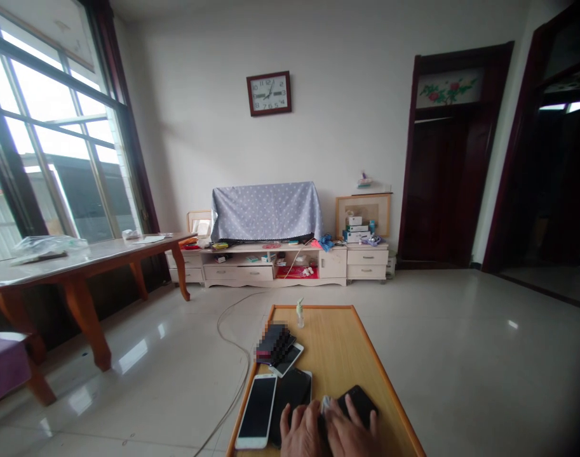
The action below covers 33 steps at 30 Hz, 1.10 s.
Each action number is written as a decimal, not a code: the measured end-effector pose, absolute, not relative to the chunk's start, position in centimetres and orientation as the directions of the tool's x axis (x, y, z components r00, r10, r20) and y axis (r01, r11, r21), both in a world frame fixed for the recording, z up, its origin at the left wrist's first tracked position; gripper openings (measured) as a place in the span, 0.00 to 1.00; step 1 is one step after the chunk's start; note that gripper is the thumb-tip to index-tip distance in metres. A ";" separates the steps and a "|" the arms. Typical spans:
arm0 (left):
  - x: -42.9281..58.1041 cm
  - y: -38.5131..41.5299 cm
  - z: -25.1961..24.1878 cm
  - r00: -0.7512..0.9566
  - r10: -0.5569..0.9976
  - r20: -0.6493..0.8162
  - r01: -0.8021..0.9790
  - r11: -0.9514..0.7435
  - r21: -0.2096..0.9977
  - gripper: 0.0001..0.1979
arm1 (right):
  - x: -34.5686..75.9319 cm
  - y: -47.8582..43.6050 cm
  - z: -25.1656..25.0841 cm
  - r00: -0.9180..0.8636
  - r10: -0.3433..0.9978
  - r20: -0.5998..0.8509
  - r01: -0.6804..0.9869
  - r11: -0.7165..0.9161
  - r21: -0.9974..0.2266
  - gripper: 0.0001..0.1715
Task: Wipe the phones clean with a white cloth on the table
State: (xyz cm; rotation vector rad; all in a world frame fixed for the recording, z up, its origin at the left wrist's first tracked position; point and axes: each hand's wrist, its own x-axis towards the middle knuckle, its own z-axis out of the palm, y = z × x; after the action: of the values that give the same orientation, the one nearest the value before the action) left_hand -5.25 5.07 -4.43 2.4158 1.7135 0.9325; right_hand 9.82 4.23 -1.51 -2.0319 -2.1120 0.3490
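Both my hands rest at the near end of a low wooden table (347, 343). My left hand (300, 433) lies over the lower part of a black phone (293, 393), fingers curled together. My right hand (351, 431) presses a small white cloth (326, 405) against a dark phone (361, 402), fingers held together over it. A white phone (257, 411) lies face up left of my left hand. Further up the table sits a stack of phones (277, 346), partly blurred. A small spray bottle (299, 313) stands near the far end.
A cable (232, 343) runs across the shiny tiled floor left of the table. A long wooden table (80, 260) stands by the window. A TV cabinet (270, 263) with a covered screen lines the far wall. Dark doorways open on the right.
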 end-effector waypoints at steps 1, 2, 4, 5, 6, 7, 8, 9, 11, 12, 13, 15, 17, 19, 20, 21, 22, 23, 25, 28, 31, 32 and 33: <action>-5.3 5.1 -4.3 0.216 0.876 0.432 0.847 -0.388 0.363 0.21 | 9.0 4.1 -1.9 -0.081 0.996 -0.028 0.951 0.069 -0.301 0.27; -5.3 5.1 -4.2 0.213 0.880 0.425 0.847 -0.383 0.368 0.21 | 8.6 4.2 -2.2 -0.106 0.994 -0.023 0.948 0.094 -0.303 0.26; -5.1 4.9 -3.9 0.188 0.874 0.448 0.847 -0.375 0.376 0.21 | 9.0 4.5 -2.4 -0.093 0.996 0.010 0.949 0.092 -0.303 0.27; -5.0 4.7 -3.7 0.178 0.862 0.475 0.847 -0.380 0.372 0.23 | 9.8 4.9 -2.4 -0.062 0.998 0.020 0.951 0.065 -0.302 0.27; -4.9 4.5 -3.5 0.173 0.845 0.506 0.848 -0.389 0.359 0.25 | 10.9 5.4 -2.3 -0.008 1.000 0.030 0.954 0.017 -0.299 0.29; -4.8 4.3 -3.3 0.172 0.827 0.535 0.853 -0.397 0.339 0.27 | 12.1 5.8 -2.1 0.057 0.998 0.033 0.956 -0.045 -0.288 0.30; -4.7 4.1 -3.1 0.170 0.813 0.557 0.861 -0.397 0.317 0.28 | 13.2 6.2 -2.0 0.126 0.991 0.035 0.955 -0.112 -0.273 0.31; -4.6 4.0 -3.0 0.170 0.806 0.568 0.871 -0.392 0.295 0.28 | 14.0 6.5 -1.9 0.183 0.983 0.030 0.952 -0.169 -0.256 0.31; -4.5 4.0 -3.0 0.160 0.815 0.556 0.891 -0.361 0.274 0.27 | 14.6 6.6 -1.7 0.224 0.974 0.023 0.950 -0.213 -0.230 0.31; -4.5 4.1 -3.1 0.152 0.829 0.538 0.899 -0.343 0.274 0.26 | 14.2 6.3 -1.7 0.208 0.978 0.024 0.953 -0.198 -0.228 0.31; -4.5 4.2 -3.3 0.145 0.846 0.513 0.903 -0.326 0.281 0.24 | 13.5 6.0 -1.8 0.167 0.986 0.020 0.959 -0.158 -0.236 0.31; -4.5 4.7 -3.9 0.128 0.879 0.460 0.897 -0.300 0.324 0.21 | 11.2 4.9 -2.1 0.050 0.999 0.000 0.961 -0.048 -0.272 0.30; -4.6 5.1 -4.6 0.118 0.904 0.412 0.872 -0.292 0.392 0.19 | 9.1 3.7 -2.2 -0.046 0.998 -0.030 0.946 0.034 -0.321 0.27; -4.8 5.3 -4.9 0.126 0.919 0.374 0.842 -0.299 0.449 0.19 | 8.4 3.0 -1.8 -0.100 0.994 -0.045 0.928 0.077 -0.363 0.25; -4.8 5.3 -4.9 0.140 0.922 0.361 0.832 -0.307 0.462 0.21 | 8.7 2.8 -1.5 -0.105 0.993 -0.045 0.923 0.081 -0.376 0.25; -4.8 5.3 -4.8 0.157 0.923 0.350 0.828 -0.316 0.463 0.24 | 9.5 2.8 -1.0 -0.093 0.995 -0.039 0.923 0.072 -0.379 0.25; -4.8 5.2 -4.5 0.174 0.924 0.341 0.829 -0.324 0.455 0.28 | 10.5 2.8 -0.5 -0.061 0.998 -0.026 0.927 0.046 -0.372 0.27; -4.8 5.0 -4.1 0.188 0.925 0.330 0.835 -0.327 0.443 0.32 | 11.8 2.9 0.0 -0.007 1.000 -0.011 0.934 0.003 -0.356 0.29; -4.6 4.7 -3.3 0.201 0.934 0.295 0.855 -0.314 0.412 0.38 | 14.1 3.0 0.7 0.121 0.992 0.020 0.943 -0.109 -0.314 0.31; -4.4 4.6 -2.7 0.201 0.945 0.258 0.890 -0.286 0.354 0.39 | 14.9 2.7 0.6 0.169 0.985 0.039 0.947 -0.151 -0.284 0.31; -4.2 4.6 -2.8 0.180 0.935 0.307 0.906 -0.279 0.318 0.35 | 12.6 1.9 -0.7 0.053 0.998 0.030 0.949 -0.041 -0.313 0.27; -4.1 4.6 -3.0 0.178 0.927 0.331 0.906 -0.285 0.312 0.33 | 11.7 1.6 -1.1 0.038 0.999 0.021 0.945 -0.029 -0.325 0.25; -4.1 4.6 -3.1 0.181 0.918 0.352 0.905 -0.296 0.306 0.32 | 11.1 1.3 -1.4 0.028 1.000 0.013 0.941 -0.022 -0.337 0.23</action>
State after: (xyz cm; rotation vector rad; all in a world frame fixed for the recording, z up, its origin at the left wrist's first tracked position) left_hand -4.09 4.59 -3.09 2.3925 1.8471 0.7469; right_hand 11.11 1.30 -1.37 -2.0536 -2.0012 0.3332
